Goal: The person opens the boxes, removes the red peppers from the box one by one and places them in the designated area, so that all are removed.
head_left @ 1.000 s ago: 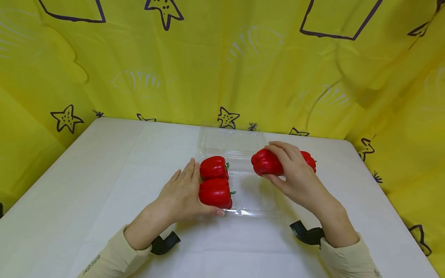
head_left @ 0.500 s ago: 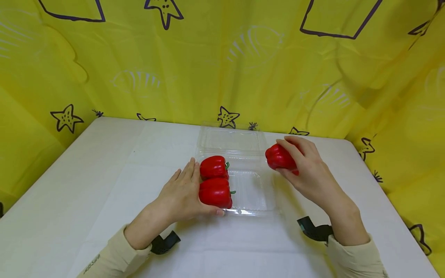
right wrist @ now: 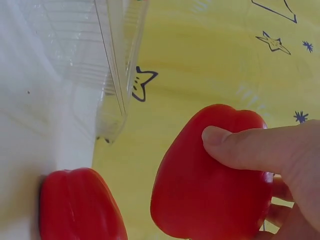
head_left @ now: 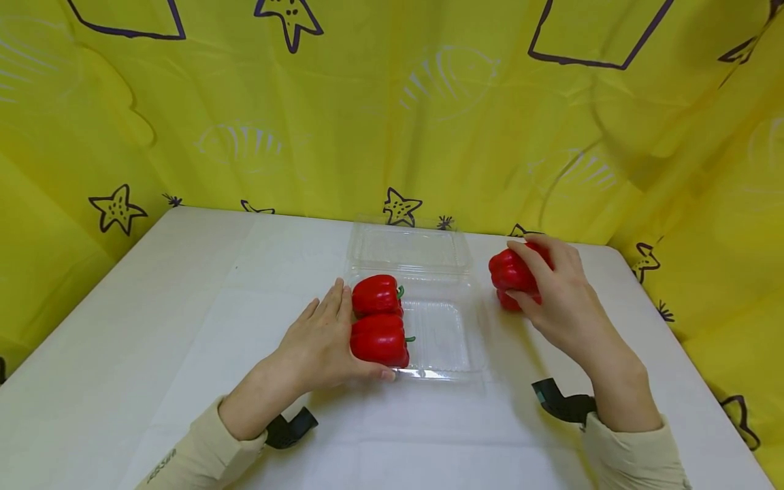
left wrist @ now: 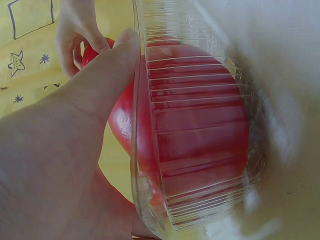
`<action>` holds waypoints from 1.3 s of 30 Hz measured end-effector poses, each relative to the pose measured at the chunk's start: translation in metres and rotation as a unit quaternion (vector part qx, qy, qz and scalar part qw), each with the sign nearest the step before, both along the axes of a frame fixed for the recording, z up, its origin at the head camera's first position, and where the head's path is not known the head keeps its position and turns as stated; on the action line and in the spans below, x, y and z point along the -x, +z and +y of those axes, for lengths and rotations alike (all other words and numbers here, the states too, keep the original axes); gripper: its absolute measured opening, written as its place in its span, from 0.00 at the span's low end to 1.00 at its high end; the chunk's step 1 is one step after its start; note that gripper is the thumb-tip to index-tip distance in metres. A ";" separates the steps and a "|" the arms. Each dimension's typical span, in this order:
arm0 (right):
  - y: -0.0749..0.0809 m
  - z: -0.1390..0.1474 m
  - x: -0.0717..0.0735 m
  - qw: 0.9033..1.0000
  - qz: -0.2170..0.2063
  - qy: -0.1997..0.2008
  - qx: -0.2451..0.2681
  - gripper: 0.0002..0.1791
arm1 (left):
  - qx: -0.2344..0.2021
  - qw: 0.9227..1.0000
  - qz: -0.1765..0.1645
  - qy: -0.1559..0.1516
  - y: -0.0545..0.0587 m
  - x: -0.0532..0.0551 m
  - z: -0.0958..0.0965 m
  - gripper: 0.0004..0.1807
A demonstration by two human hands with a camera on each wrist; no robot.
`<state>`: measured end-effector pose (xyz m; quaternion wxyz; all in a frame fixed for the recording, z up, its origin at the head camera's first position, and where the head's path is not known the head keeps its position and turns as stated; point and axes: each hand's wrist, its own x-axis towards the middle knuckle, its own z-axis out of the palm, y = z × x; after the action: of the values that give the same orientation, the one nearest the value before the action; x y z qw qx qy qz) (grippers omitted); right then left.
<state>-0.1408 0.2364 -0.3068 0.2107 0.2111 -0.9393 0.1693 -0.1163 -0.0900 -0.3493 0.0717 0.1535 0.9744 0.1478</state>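
In the head view, my right hand point(head_left: 566, 299) holds a red bell pepper point(head_left: 511, 270) to the right of a clear plastic clamshell box point(head_left: 437, 333). Its thumb lies across the held pepper point(right wrist: 205, 190) in the right wrist view. A further red pepper point(right wrist: 80, 207) sits on the table below it, partly hidden in the head view. Two red peppers, one behind the other point(head_left: 375, 295), lie in the box's left half, green stems to the right. My left hand point(head_left: 318, 344) lies along the box's left side, fingers straight, thumb at the front edge.
The box's clear lid point(head_left: 409, 248) is folded back flat toward the yellow curtain point(head_left: 343, 136). A white cloth point(head_left: 392, 422) covers the table. Black wrist mounts point(head_left: 290, 429) jut inward from both sleeves.
My right hand has carried its pepper from above the box's right edge rightward, over the pepper on the table. The left hand and the boxed peppers stay put.
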 end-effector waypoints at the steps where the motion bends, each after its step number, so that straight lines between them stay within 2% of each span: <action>1: 0.001 0.001 0.000 1.000 -0.003 -0.006 0.001 0.42 | 0.000 1.000 0.000 0.000 0.000 0.000 0.000 0.75; 9: 0.002 0.012 -0.001 0.999 -0.012 -0.035 0.014 0.40 | -0.002 1.000 0.002 -0.001 -0.001 0.000 0.000 0.75; 16: 0.003 0.025 0.002 0.999 0.008 -0.039 0.026 0.39 | -0.002 1.000 0.008 -0.002 -0.001 -0.001 -0.001 0.75; 28: -0.001 0.045 0.005 0.997 0.012 -0.066 0.041 0.37 | 0.000 1.000 0.004 -0.001 -0.001 -0.001 -0.001 0.75; 35: 0.001 0.058 0.005 0.994 -0.012 -0.096 0.059 0.38 | -0.002 1.000 0.006 -0.001 0.000 0.000 -0.001 0.75; 39: -0.001 0.065 0.006 0.992 -0.011 -0.107 0.063 0.38 | -0.002 1.000 0.006 -0.001 0.000 0.000 0.000 0.75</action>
<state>-0.1467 0.3016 -0.3080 0.2298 0.0938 -0.9463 0.2070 -0.1161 -0.0905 -0.3498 0.0653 0.1552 0.9745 0.1485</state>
